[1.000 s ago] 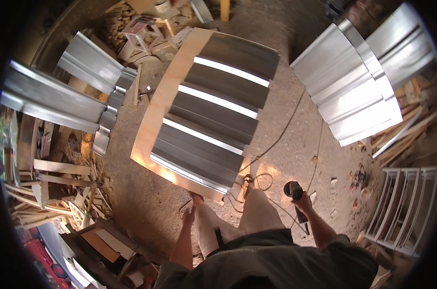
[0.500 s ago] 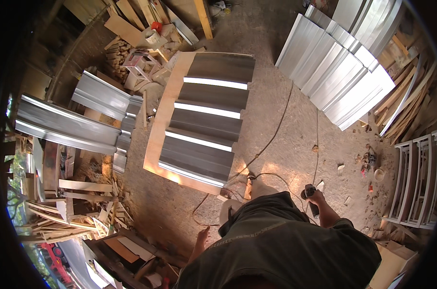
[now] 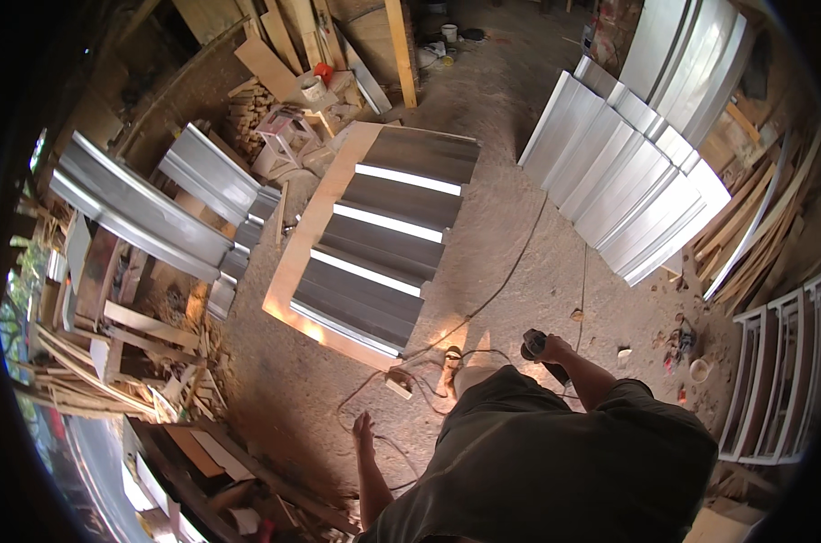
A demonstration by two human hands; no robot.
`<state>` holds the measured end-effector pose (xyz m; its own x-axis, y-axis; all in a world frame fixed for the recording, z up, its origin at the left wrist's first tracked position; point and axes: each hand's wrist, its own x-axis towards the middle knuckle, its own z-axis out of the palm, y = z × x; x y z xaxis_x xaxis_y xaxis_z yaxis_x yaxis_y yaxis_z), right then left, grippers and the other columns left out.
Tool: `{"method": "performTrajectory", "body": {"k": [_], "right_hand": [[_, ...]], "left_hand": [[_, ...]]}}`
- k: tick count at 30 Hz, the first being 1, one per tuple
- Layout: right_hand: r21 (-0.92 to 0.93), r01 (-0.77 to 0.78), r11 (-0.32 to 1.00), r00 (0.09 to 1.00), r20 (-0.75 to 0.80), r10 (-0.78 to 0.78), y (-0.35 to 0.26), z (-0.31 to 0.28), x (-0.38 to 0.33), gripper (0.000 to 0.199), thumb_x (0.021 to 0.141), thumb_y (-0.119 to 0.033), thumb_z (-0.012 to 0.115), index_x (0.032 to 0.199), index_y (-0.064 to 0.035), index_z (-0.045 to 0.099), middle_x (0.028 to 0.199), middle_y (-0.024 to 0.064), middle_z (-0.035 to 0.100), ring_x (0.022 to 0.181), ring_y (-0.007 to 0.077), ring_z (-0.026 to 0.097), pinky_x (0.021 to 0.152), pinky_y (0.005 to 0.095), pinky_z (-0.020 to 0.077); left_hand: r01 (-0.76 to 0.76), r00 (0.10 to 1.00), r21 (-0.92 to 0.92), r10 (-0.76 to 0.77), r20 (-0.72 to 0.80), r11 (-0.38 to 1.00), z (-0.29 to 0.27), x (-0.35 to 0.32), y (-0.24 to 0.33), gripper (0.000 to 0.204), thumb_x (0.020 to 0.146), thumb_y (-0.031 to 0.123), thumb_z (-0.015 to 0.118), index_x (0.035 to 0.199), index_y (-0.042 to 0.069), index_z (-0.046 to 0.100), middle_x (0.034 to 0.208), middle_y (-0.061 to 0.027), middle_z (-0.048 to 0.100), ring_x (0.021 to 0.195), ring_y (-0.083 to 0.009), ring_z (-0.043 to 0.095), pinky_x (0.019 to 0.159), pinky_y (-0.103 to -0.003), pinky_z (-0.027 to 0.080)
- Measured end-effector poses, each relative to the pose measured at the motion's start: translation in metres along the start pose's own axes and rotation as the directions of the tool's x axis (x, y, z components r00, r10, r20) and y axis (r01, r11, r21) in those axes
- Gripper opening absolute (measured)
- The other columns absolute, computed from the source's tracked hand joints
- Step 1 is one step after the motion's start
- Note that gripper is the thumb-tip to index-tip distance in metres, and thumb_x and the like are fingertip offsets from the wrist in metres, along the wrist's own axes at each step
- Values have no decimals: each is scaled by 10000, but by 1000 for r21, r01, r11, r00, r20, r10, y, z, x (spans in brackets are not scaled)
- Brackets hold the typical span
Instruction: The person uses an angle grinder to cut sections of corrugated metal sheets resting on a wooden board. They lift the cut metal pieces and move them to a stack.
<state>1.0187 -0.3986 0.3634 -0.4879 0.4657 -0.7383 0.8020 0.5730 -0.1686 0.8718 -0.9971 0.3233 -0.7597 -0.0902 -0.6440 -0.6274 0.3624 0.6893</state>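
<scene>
Here a dark power tool (image 3: 539,348) is gripped in the right hand (image 3: 550,347), low in the picture and just right of the middle. Its shape is hard to make out, so its kind cannot be told. A thin cord (image 3: 510,271) is seen on the dirt floor (image 3: 510,226), running from near the tool up and away. The left hand (image 3: 363,427) is kept empty, fingers spread, hanging over the floor a little lower and to the left. The right hand is nearer to the tool, as the tool is in it.

Ahead and to the left of both hands, a grey ribbed metal sheet (image 3: 388,240) is laid flat on a wooden board (image 3: 309,237). Its long side points away from the person, leaning right. Its near end is close to the hands. More shiny sheets (image 3: 628,181) are stacked at the right, well apart. Scrap wood (image 3: 112,362) is piled at the left. A small white cup (image 3: 698,370) is set on the floor at the right; what is inside cannot be seen.
</scene>
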Motion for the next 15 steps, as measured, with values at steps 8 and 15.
{"method": "performTrajectory", "body": {"k": [8, 15], "right_hand": [[-149, 71, 986, 997, -10, -73, 71, -22, 3, 895, 600, -426, 910, 1282, 52, 584, 1211, 242, 685, 1114, 350, 692, 940, 437, 552], [-64, -140, 988, 986, 83, 145, 156, -17, 23, 800, 527, -421, 919, 1168, 14, 719, 1160, 204, 735, 1080, 304, 726, 920, 400, 579]], "left_hand": [[623, 780, -141, -625, 32, 770, 96, -233, -219, 646, 933, 627, 641, 1275, 78, 648, 1209, -86, 705, 960, -254, 690, 737, -427, 506], [617, 785, -75, -607, 125, 783, 186, -282, -221, 649, 931, 621, 648, 1274, 70, 650, 1222, -90, 703, 961, -254, 688, 745, -427, 501]]}}
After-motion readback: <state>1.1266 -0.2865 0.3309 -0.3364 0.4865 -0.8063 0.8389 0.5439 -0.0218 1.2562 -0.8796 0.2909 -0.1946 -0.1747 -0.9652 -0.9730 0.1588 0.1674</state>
